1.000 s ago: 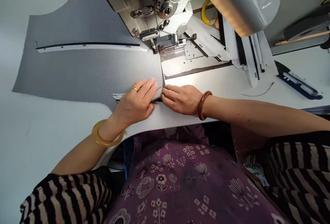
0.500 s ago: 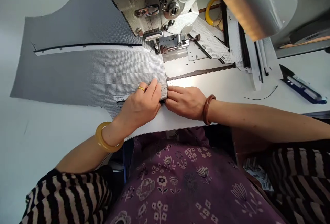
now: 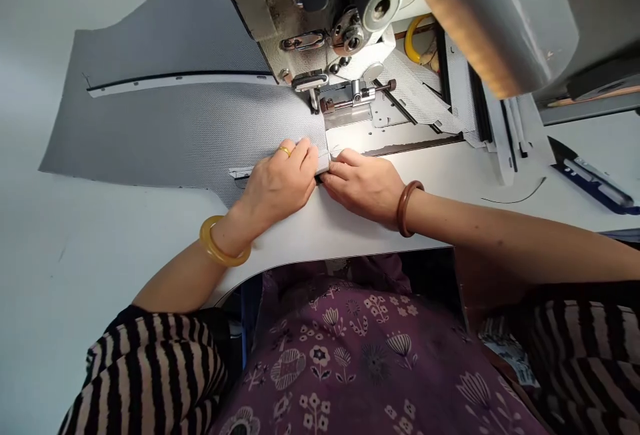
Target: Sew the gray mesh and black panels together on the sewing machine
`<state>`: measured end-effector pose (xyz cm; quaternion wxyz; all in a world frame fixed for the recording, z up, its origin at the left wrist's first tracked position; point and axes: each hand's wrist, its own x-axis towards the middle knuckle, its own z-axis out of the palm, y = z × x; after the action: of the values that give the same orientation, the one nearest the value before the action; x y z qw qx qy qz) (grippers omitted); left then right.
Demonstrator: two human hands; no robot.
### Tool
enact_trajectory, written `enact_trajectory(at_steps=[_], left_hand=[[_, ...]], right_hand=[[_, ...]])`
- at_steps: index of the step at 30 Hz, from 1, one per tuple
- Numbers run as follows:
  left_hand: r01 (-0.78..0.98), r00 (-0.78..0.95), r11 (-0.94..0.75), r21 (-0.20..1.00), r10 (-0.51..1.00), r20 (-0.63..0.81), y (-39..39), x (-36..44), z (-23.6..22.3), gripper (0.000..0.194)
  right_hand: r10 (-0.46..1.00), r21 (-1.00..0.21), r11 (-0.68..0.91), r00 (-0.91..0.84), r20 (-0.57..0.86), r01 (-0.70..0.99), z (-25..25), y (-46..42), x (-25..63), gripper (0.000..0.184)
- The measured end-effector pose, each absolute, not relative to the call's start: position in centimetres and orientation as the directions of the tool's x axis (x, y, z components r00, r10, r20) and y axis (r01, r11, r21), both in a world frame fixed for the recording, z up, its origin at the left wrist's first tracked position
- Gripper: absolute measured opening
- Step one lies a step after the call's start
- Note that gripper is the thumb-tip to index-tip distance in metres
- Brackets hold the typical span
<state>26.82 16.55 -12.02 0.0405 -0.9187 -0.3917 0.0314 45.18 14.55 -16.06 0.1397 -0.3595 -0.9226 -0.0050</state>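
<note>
Pinching grey fabric (image 3: 165, 128) — hands (image 3: 283, 178) nearly closed on its edge, most lying leftward

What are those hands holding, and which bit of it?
The grey cloth: the left hand holds its near right corner, and the right hand pinches its edge there.

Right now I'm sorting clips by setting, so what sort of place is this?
Probably a sewing workroom: a sewing machine stands over grey fabric, with cut strips and thread snips on the white table.
</note>
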Motion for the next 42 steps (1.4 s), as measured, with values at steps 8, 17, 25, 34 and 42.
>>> enact_trajectory(at_steps=[8,17,25,34,42], left_hand=[[0.728,0.685,-0.686,0.003,0.727,0.048,19.1,25.8,-13.3,0.04],[0.668,0.722,-0.744,0.01,0.651,0.234,18.6,24.6,-15.1,0.031],[0.687,0.683,-0.724,0.059,0.671,0.288,19.2,24.6,-14.7,0.02],[0.641,0.732,-0.767,0.027,0.621,0.279,19.0,24.0,-14.3,0.018],[0.604,0.786,-0.79,-0.106,0.568,0.243,17.9,24.7,-13.4,0.03]], right_hand=[[0.776,-0.137,0.631,-0.618,0.127,0.763,-15.3,15.8,44.4,0.032],[0.795,-0.141,0.584,-0.599,-0.101,0.799,-13.6,15.8,44.0,0.043],[0.802,-0.138,0.574,-0.588,-0.1,0.807,-13.8,15.8,43.9,0.045],[0.825,-0.146,0.521,-0.54,-0.166,0.841,-13.4,15.8,44.3,0.046],[0.836,-0.196,0.534,-0.549,-0.028,0.823,-13.5,15.3,45.1,0.043]])
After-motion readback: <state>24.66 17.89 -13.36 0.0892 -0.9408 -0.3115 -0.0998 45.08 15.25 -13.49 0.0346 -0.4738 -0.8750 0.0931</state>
